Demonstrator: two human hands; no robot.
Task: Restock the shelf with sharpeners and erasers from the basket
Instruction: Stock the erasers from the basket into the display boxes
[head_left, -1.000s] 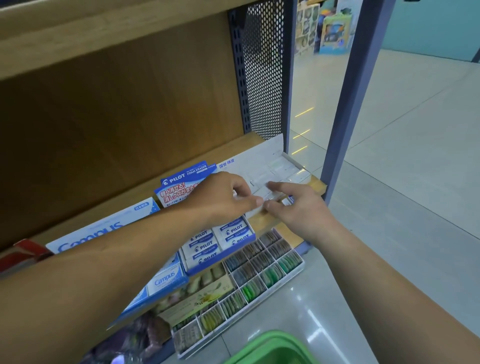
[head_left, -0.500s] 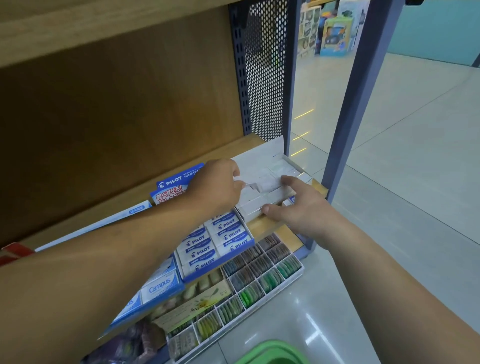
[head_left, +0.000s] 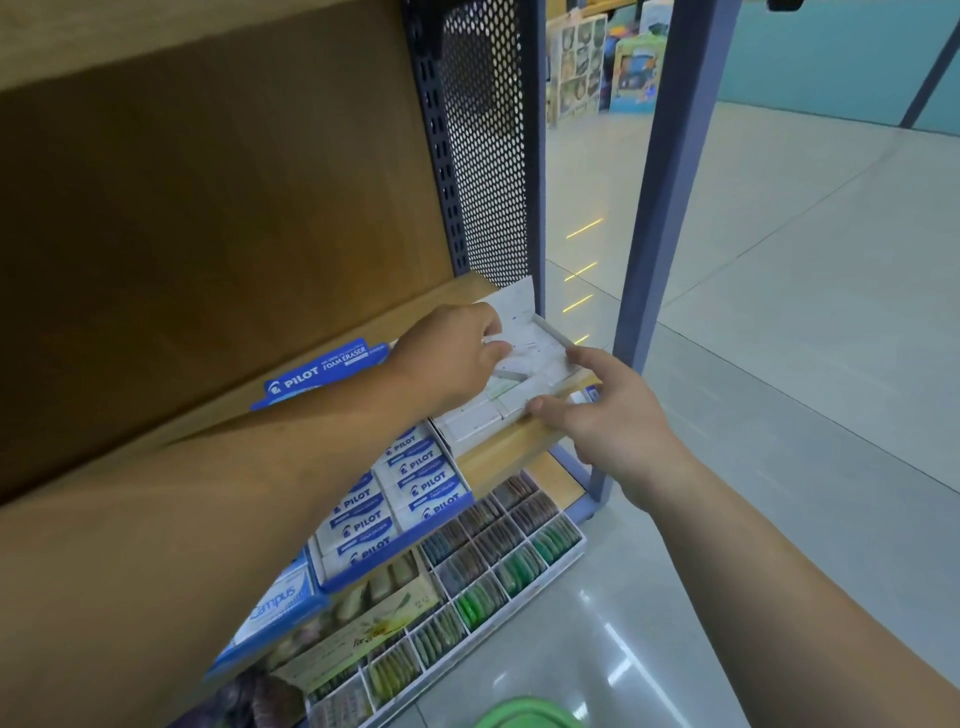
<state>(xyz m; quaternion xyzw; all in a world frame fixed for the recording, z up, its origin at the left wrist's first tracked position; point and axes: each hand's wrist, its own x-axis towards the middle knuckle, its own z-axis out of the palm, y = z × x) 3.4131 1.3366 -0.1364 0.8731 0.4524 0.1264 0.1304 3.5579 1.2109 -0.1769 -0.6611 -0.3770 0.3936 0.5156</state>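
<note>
Mostly cropped basket (head_left: 525, 716), blurry white tray (head_left: 517, 301)

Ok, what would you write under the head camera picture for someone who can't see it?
A person's left hand reaches into a white display box at the right end of a wooden shelf, while the right hand touches the box's front corner. A blue Pilot eraser box sits beside it, and a green basket shows below.

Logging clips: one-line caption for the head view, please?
Left hand and right hand at the white tray beside Pilot erasers on the shelf.
</note>
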